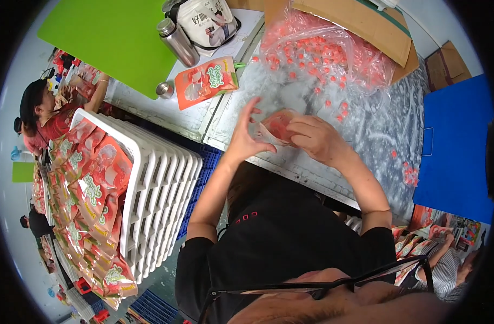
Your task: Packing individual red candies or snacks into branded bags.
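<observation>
Red packet [278, 125], one, partly see-through, is held above the near edge of the grey table, in front of the wearer's chest. Right hand [314, 139] pinches it at its right side, thumb and fingers together on it; those fingers hide part of the packet. Left hand [246, 137] stands spread at the packet's left, thumb well apart from fingers; cannot tell whether any fingertip touches. Beyond the hands: loose red sweets [341, 110], too many to count, strewn over the grey table [365, 146], with a small cluster toward the right edge. Behind them one clear plastic bag [360, 59], crumpled over a heap of the same sweets, beside cardboard flaps [360, 24]. Far left of the hands, one flat red pouch [206, 82], one steel flask [179, 44], one small metal cup [164, 90], one white bag [206, 24] with black trim. One green board [114, 38] behind; one blue panel [457, 146] at right. White crates [160, 200], stacked, several, rims too merged to count, block the floor at left; many red pouches [98, 183] overlap in the top one. Co-worker [49, 113] past the stack. Lettering: white-and-green script on pouches, dark characters on white bag.
</observation>
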A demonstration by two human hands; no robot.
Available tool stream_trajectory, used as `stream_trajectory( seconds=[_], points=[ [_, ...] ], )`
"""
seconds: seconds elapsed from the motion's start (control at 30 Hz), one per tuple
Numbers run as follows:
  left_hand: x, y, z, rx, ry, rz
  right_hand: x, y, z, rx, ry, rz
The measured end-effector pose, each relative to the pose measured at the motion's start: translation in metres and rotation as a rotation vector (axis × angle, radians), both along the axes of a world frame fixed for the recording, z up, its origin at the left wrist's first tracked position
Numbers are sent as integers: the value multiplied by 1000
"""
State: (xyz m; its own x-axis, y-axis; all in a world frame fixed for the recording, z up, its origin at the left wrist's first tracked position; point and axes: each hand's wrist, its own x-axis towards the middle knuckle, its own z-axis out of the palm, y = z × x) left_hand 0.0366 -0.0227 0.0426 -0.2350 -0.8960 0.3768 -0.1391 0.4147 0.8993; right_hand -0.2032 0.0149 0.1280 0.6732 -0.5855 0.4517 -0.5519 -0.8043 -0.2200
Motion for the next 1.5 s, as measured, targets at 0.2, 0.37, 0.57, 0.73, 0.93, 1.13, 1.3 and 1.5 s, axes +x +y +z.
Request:
stream_trajectory(
  seconds=[0.2,0.37,0.57,0.73,0.93,1.13,1.3,1.5],
  points=[
    [-6,-13,6,343,30,-505,20,3,20,135,171,-103],
    [-18,-2,-6,377,101,-439,33,-9,18,316,653,-90],
    [-22,0,-2,199,146,-398,24,-15,5,279,416,-98],
    [-12,4,-3,330,179,-155,16,-2,25,-100,-269,-332],
    [-17,8,3,500,250,-111,-6,-1,-67,916,-845,-376],
    [-15,13,1,606,407,-165,7,0,-89,821,-1182,-322],
    [-16,13,-6,567,450,-131,12,3,-103,843,-1165,-368],
    [-20,14,-14,600,385,-145,18,-1,-114,933,-1147,-327]
  ],
)
